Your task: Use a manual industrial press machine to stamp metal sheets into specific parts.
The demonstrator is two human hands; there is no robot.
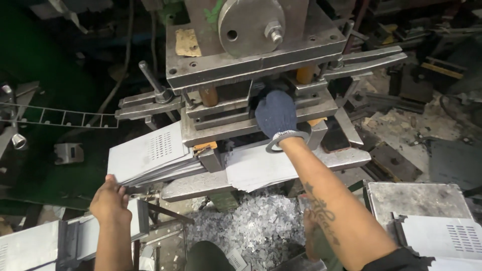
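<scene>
Grey sheet-metal panels (pixel 150 155) with punched vent slots are stacked on the left of the press bed (pixel 201 184), and their near-left corner is touched by the bare left hand (pixel 109 200) — its fingers are curled over the stack's edge, though how firmly the sheets are gripped cannot be told. The right hand (pixel 276 115), covered by a dark blue knit glove, is reached into the gap of the steel press die (pixel 251 75), further off; its fingers are hidden inside, so their state cannot be told. Another flat sheet (pixel 256 168) is laid just beneath the right forearm. A heap of small metal punchings (pixel 251 226) is seen below the bed, and more slotted panels (pixel 447 236) are piled at the near right — on a grey box.
</scene>
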